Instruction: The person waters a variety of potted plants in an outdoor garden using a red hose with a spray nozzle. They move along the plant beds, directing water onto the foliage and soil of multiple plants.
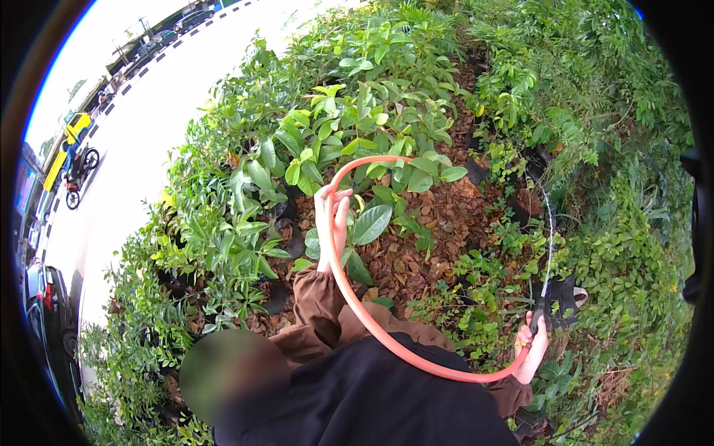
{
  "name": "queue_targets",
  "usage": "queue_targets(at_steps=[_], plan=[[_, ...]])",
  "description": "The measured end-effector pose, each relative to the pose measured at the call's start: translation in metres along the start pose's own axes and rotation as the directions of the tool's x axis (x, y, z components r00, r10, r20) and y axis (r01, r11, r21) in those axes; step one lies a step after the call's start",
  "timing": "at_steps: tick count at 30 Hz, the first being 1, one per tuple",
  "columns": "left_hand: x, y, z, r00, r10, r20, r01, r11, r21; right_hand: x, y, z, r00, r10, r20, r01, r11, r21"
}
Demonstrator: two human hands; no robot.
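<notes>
An orange-pink garden hose (385,339) curves across the front of my body. My left hand (333,223) has the hose running along its palm, with the thumb and fingers around it. Lower right, my right hand (531,345) grips the hose's end, where a dark nozzle or fitting (535,322) sits between the fingers. A thin stream of water (551,240) comes out of it and arcs away into the green plants (516,161). Beyond my left hand the hose bends right and passes under the leaves of a broad-leafed plant (421,175).
Dry brown leaves (401,267) cover the ground between dense potted plants (245,234). A black plastic bag (558,301) lies near my right hand. At the left runs a road (145,117) with a motorcycle (81,173), a dark car (53,323) and a yellow vehicle (70,139).
</notes>
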State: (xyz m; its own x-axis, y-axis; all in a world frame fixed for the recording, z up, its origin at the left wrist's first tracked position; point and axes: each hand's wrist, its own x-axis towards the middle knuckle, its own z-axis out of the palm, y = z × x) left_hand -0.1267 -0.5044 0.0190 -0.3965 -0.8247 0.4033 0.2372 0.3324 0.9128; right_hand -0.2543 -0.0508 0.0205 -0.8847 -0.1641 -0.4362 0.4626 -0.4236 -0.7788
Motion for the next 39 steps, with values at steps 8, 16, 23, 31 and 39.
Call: queue_targets(at_steps=[8, 16, 23, 31, 39], plan=[[0.063, -0.017, 0.002, 0.999, -0.003, -0.053, 0.010, 0.990, 0.139, 0.067, 0.003, 0.049, 0.998, -0.069, 0.008, 0.069, 0.997, 0.018], [0.067, 0.016, 0.010, 0.985, -0.162, -0.059, 0.148, 0.970, -0.192, 0.092, 0.019, 0.054, 0.999, -0.043, -0.002, 0.043, 0.999, 0.023], [0.081, 0.034, 0.040, 1.000, 0.027, -0.002, -0.027, 0.992, -0.120, 0.099, 0.019, 0.055, 0.997, 0.018, -0.075, -0.019, 1.000, -0.015], [0.113, 0.036, 0.087, 0.974, 0.196, 0.117, -0.171, 0.965, -0.198, 0.120, 0.023, 0.047, 0.996, 0.006, -0.090, 0.002, 0.996, 0.092], [0.138, 0.017, 0.141, 0.978, 0.144, 0.148, -0.117, 0.977, -0.180, 0.150, -0.005, 0.051, 0.996, -0.091, -0.015, 0.092, 0.960, 0.264]])
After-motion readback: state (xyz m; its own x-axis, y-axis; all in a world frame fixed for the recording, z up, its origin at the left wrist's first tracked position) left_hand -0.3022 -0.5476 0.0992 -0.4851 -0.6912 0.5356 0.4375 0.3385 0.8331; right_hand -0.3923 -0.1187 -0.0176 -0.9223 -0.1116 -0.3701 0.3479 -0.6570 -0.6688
